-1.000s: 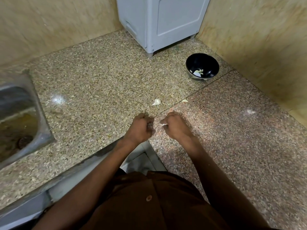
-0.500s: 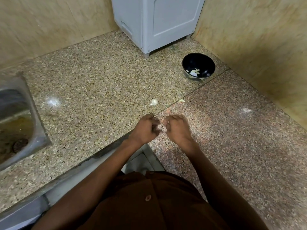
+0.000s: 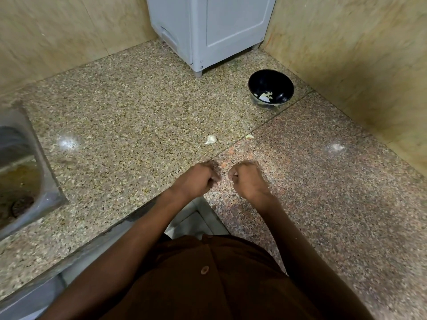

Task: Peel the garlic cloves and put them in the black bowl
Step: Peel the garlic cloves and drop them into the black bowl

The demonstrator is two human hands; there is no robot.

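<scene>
Taking the black bowl (image 3: 270,88) as my marker: it sits by the right-hand wall, just in front of the grey cabinet (image 3: 208,31), and a few pale pieces lie on its floor, which I take to be garlic already dropped in. I'd guess the bowl is parked that far back so the peeling mess stays out of it while it remains an arm's stretch away.

One unpeeled garlic clove (image 3: 210,139) lies on the granite counter (image 3: 115,107) between the bowl and my hands, nearer the hands, and a small pale scrap (image 3: 249,136) lies just beside it, on the bowl's side. They look like stock waiting its turn.

Both hands are well short of the bowl, close to the counter's near edge. My left hand (image 3: 196,179) and right hand (image 3: 248,179) are knuckles-up, fingers curled tightly under, thumbs turned toward each other with a narrow gap between the fists. That pose fits picking skin off something small, but the curled fingers hide it: I cannot tell from here whether either hand pinches a clove or skin, or holds nothing. Both forearms come in from the body and converge, wrists fairly straight.

A steel sink (image 3: 20,176) sits far across the counter from the bowl
</scene>
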